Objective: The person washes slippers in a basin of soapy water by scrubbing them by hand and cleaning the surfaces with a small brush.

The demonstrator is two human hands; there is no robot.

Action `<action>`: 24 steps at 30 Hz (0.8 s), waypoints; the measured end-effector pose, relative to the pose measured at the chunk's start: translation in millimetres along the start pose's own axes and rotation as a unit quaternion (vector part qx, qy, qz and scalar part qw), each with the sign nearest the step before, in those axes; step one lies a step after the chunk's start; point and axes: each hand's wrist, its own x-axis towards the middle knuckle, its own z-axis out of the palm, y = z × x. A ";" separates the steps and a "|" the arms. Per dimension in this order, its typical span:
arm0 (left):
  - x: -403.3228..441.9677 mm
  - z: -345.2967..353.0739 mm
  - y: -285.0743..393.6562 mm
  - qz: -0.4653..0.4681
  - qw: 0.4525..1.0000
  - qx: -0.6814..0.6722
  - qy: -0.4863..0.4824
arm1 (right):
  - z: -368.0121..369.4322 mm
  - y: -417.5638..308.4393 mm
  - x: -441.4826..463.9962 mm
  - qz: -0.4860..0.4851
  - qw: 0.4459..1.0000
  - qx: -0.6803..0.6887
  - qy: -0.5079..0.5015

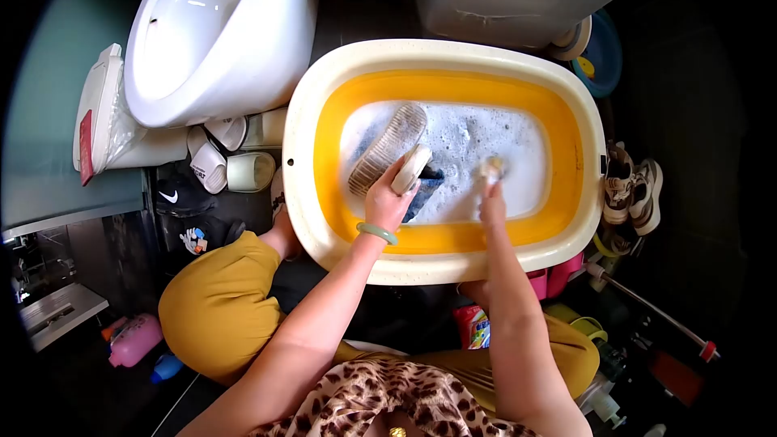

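A cream basin with orange inner walls holds sudsy water. At its left side my left hand, a green bangle on the wrist, is closed around a shoe with a pale sole edge and a dark blue part. Behind that hand another shoe lies in the suds with its ribbed sole facing up. My right hand, blurred by motion, grips a small brush-like object over the foam, to the right of the held shoe.
A white urinal-like fixture stands at the upper left, with slippers below it. A grey bin is behind the basin. Shoes and a blue bowl sit at the right. A pink bottle lies at the lower left.
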 end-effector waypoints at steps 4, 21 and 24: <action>8.6 4.6 0.3 -0.047 0.998 0.043 -0.018 | -30.8 -125.4 -68.1 0.064 0.969 0.148 -0.188; 6.2 19.3 9.5 0.087 0.990 0.109 0.009 | -39.9 -236.9 -142.6 -0.219 0.974 0.015 0.051; 7.8 15.5 -6.0 0.068 0.993 0.092 -0.001 | -67.8 -249.5 -125.9 0.011 0.962 0.251 -0.111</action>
